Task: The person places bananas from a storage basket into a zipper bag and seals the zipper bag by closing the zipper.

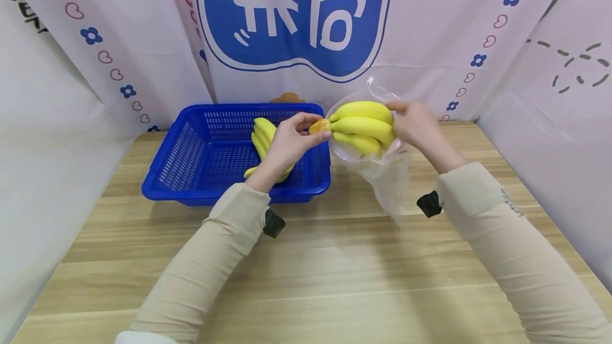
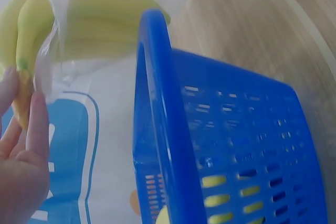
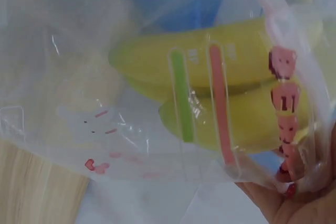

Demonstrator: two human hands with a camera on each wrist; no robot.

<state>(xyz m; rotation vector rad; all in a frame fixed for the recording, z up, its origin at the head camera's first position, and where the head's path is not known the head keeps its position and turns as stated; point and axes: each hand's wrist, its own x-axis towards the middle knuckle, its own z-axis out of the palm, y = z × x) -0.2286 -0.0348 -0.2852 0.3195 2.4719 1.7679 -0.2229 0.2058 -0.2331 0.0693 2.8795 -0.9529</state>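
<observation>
By its cut brown-orange stem, my left hand [image 1: 292,141] pinches a bunch of yellow bananas [image 1: 365,125] above the table, just right of the basket. The bananas lie sideways in the mouth of a clear plastic bag [image 1: 388,187], whose lower part hangs down loosely. At the banana tips, my right hand [image 1: 417,123] grips the bag's rim. Through the printed film in the right wrist view, the bananas [image 3: 210,61] show inside the bag. In the left wrist view, the left thumb and fingers hold the stem [image 2: 23,98] from both sides.
A blue perforated basket [image 1: 160,190] stands at the back left of the wooden table [image 1: 325,275]. Another banana bunch [image 1: 260,139] lies in it, partly behind my left hand. A printed white cloth [image 1: 153,62] hangs close behind the table.
</observation>
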